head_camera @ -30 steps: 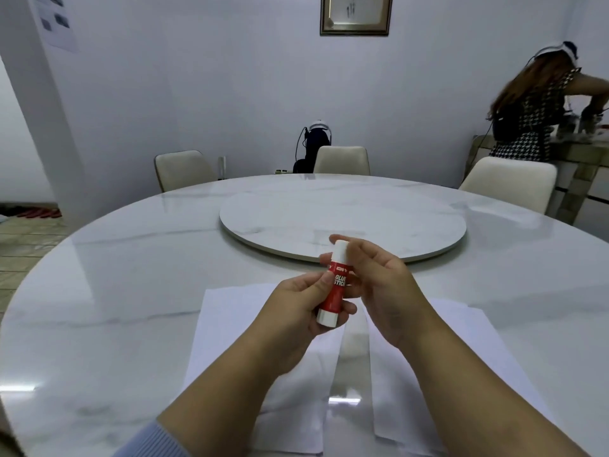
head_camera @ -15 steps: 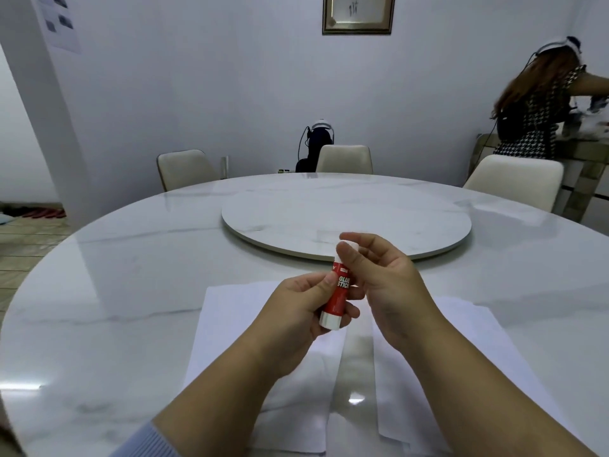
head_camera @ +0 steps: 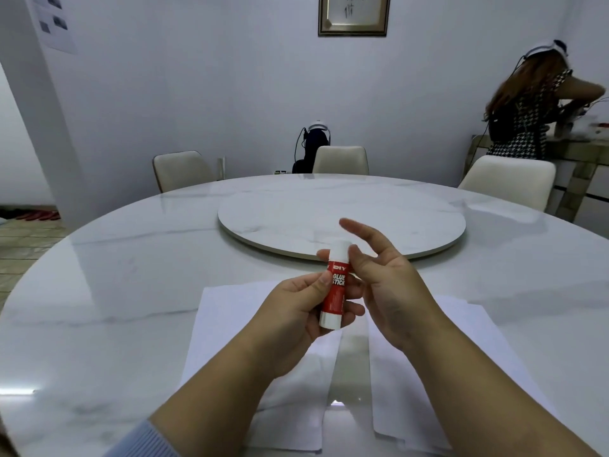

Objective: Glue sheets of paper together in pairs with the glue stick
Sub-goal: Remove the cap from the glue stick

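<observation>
Upright over the table, a red glue stick (head_camera: 336, 290) with a white cap and white base sits between both hands. My left hand (head_camera: 290, 311) grips its red body, thumb across the label. My right hand (head_camera: 392, 291) pinches the white cap between the thumb and a fingertip behind it, while its index finger points out straight. Two lots of white paper lie side by side on the table under my forearms: the left sheets (head_camera: 224, 321) and the right sheets (head_camera: 461, 341), with a narrow gap between them.
The round marble table (head_camera: 115, 291) carries a raised turntable (head_camera: 342, 219) in its middle. Three pale chairs (head_camera: 339, 159) stand at the far rim. A person (head_camera: 524, 117) stands at a side counter at the far right.
My right index finger has lifted off the cap and straightened, so the white cap shows again. The glue stick stays in my left hand at about the same spot.
</observation>
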`<state>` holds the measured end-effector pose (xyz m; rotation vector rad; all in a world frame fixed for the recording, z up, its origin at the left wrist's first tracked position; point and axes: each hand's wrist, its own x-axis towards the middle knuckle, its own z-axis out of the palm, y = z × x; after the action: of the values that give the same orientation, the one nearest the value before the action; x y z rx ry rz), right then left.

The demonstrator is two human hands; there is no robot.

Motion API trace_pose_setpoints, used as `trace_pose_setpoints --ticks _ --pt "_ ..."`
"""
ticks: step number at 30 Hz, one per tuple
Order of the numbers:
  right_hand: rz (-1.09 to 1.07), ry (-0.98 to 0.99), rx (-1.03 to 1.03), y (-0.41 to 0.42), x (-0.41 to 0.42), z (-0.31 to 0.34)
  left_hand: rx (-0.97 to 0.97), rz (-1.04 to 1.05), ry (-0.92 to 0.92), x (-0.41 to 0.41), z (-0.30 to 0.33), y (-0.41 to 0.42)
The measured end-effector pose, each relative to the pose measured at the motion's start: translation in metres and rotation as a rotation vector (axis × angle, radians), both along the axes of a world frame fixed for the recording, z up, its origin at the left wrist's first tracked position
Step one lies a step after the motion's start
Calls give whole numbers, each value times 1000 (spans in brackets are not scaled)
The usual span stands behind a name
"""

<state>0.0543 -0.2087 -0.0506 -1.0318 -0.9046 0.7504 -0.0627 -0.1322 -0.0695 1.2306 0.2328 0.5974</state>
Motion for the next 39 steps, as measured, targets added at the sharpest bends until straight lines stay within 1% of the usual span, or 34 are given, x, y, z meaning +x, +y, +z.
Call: trace_pose_setpoints --ticks 2,5,11,14,19,22,23,26,27,28,29,31,33,36,39 --pt "0 0 0 1 -4 1 -18 -15 -18 0 0 1" --pt "-76 15 20 1 -4 3 18 -14 -6 0 -1 1" --pt "-46 5 -28 0 -4 1 8 -6 -37 3 -2 1" --pt "-64 -15 -31 1 -8 2 2 5 -56 4 -3 3" --pt "-115 9 -23 -1 -8 0 51 9 -14 5 -5 3" --pt "-74 31 29 -1 -6 5 39 -5 -28 5 -5 4" --pt "-91 51 67 -1 -3 10 41 -16 -28 4 -6 5" --pt "-264 294 289 -6 21 25 40 -47 -28 3 -6 6" --pt "-349 317 329 -9 31 30 29 -26 -43 2 -6 7" --pt "-432 273 306 -12 39 33 17 27 -61 2 -6 9" --pt "-514 190 231 -12 46 34 10 113 -69 2 -7 11" --pt "-630 -39 -15 -4 56 32 5 317 -45 5 -10 18" --pt "-645 -256 -258 8 63 28 -23 442 -22 6 -11 23" --pt "-634 -493 -543 26 70 12 -76 504 -26 6 -11 25" --pt "-676 -609 -645 42 74 -12 -114 529 -11 6 -11 25"
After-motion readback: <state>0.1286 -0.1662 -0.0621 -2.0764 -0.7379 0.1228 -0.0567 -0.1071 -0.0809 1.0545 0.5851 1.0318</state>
